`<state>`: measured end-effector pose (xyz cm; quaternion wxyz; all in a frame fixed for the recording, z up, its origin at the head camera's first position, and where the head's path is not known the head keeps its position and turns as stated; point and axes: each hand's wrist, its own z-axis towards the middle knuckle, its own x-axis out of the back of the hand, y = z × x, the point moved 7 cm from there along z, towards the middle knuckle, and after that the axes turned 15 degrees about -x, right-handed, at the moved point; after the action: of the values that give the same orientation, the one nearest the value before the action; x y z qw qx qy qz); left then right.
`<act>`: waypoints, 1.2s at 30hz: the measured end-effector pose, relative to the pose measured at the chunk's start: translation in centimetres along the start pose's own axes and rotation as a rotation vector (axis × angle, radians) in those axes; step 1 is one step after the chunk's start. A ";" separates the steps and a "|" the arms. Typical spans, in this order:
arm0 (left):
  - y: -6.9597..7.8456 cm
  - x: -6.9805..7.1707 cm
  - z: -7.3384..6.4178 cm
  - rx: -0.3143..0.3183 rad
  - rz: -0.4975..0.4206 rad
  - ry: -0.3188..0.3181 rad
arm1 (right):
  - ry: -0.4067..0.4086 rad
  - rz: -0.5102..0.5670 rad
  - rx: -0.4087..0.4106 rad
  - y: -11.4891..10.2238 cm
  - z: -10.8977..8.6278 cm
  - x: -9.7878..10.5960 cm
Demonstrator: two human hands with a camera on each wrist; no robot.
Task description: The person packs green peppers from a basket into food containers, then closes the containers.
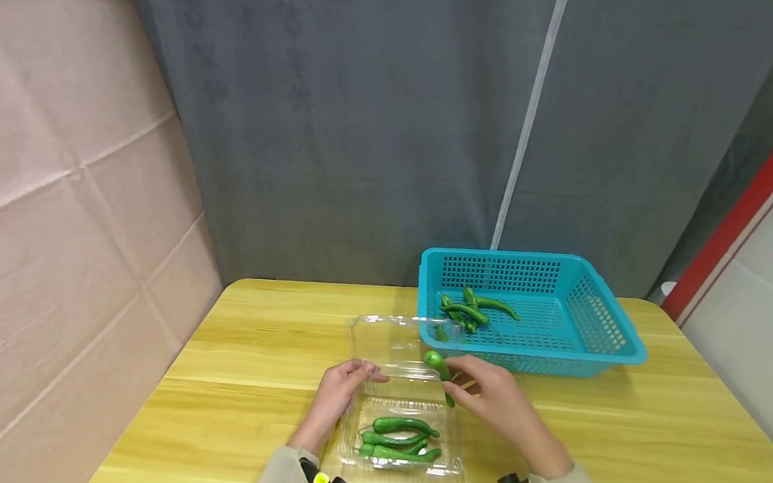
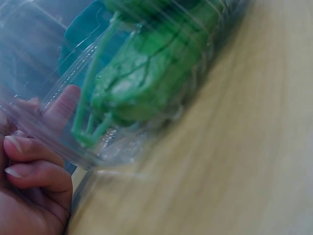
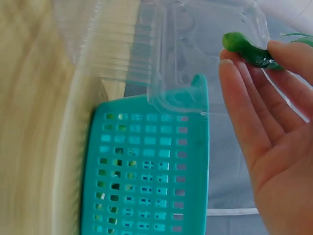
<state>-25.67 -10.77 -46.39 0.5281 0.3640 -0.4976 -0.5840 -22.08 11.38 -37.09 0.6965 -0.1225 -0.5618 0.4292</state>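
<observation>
A clear plastic clamshell box (image 1: pixel 456 445) stands with its lid raised, several green chili peppers (image 1: pixel 407 425) lying side by side in its base. My left hand (image 1: pixel 342 389) grips the box's left side near the hinge; in the left wrist view its fingers (image 2: pixel 41 174) curl at the clear wall, one seen through the plastic. Above the box's right side, my right hand (image 1: pixel 493 399) pinches one green chili pepper (image 1: pixel 437 362). The right wrist view shows this pepper (image 3: pixel 244 50) held between thumb and fingertips, its tail partly hidden by the thumb.
Behind the box, to the right, a turquoise plastic basket (image 1: pixel 533 353) holds several more green chili peppers (image 1: pixel 468 311). The raised clear lid (image 1: pixel 396 339) overlaps the basket's front left corner in the head view. A grey curtain (image 1: pixel 367 135) hangs behind the wooden table (image 1: pixel 249 381).
</observation>
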 end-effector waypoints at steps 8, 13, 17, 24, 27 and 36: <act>-0.1 0.0 0.0 0.009 -0.002 -0.003 | -0.051 -0.014 -0.024 0.2 0.0 -1.4; -0.7 0.1 0.1 -0.006 -0.018 0.000 | -0.059 -0.010 -0.049 0.4 0.0 -2.1; -2.1 0.4 0.3 -0.001 -0.009 0.016 | -0.062 -0.013 -0.077 0.6 0.1 -2.4; -3.2 0.5 0.5 -0.010 0.028 0.030 | -0.068 -0.049 -0.103 0.9 0.1 -3.0; -3.1 0.5 0.5 -0.012 0.029 0.028 | -0.084 -0.065 -0.110 1.0 0.1 -3.5; -1.5 0.3 0.2 0.008 -0.012 0.023 | -0.112 -0.165 -0.102 0.9 -0.2 -4.9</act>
<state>-26.32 -11.16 -47.80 0.5287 0.3757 -0.4917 -0.5809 -22.29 8.36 -41.11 0.6900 -0.0869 -0.6289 0.3474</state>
